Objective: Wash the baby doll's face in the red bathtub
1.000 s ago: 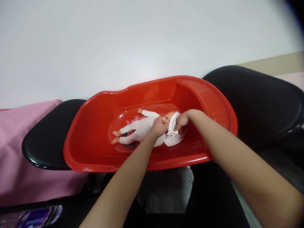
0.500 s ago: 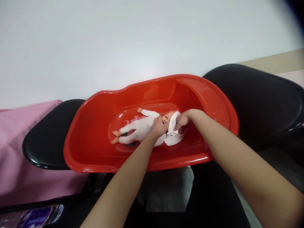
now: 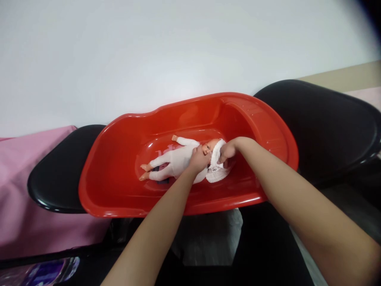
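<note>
A baby doll [image 3: 181, 160] in white clothing lies on its back in a red baby bathtub [image 3: 110, 167], feet to the left and head to the right. My left hand [image 3: 199, 159] is closed at the doll's chin and upper chest; its fingertips are partly hidden. A white cloth [image 3: 216, 169] covers the top and near side of the doll's head. With bent fingers, my right hand [image 3: 227, 152] grips this cloth beside the head. One doll arm stretches out toward the far side of the tub.
Black chairs stand at both ends of the tub, a left chair [image 3: 56, 171] and a right chair [image 3: 324, 131]. Behind is a white wall [image 3: 149, 51]. Pink cloth [image 3: 29, 174] hangs at left, and a bottle with a purple label [image 3: 47, 272] lies at lower left.
Almost nothing differs. Both hands keep their places at the doll's head, and the view has shifted very slightly.
</note>
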A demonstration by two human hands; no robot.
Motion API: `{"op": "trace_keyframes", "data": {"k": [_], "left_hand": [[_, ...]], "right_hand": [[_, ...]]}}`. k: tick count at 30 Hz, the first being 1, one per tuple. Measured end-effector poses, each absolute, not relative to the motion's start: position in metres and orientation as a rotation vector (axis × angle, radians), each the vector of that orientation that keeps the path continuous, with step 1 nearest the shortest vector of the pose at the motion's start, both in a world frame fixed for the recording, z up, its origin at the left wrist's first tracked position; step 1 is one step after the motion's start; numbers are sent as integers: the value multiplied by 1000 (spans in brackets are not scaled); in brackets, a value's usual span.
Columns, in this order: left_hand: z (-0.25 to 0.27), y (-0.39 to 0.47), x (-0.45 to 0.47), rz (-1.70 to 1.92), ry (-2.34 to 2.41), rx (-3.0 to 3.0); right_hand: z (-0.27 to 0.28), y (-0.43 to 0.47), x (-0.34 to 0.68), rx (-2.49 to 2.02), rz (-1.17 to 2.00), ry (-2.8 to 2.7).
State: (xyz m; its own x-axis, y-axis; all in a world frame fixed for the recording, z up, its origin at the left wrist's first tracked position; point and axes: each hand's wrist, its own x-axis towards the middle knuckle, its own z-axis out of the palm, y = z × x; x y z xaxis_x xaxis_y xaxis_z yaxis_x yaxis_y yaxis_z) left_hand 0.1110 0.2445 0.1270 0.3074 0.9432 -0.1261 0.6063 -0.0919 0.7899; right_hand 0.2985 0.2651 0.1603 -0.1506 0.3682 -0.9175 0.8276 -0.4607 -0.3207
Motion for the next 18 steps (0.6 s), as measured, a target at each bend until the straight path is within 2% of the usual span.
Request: {"op": "trace_keyframes", "data": {"k": [3, 9, 18], "left_hand": [[127, 245, 111, 529, 1410, 1812], [124, 248, 112, 549, 1434, 1807], [126, 252, 112, 591, 1359, 1741]], "right_hand": [[164, 263, 295, 1775, -1643, 1341], [179, 258, 284, 1595, -1751, 1742], [190, 262, 283, 1705, -1816, 1844]]}}
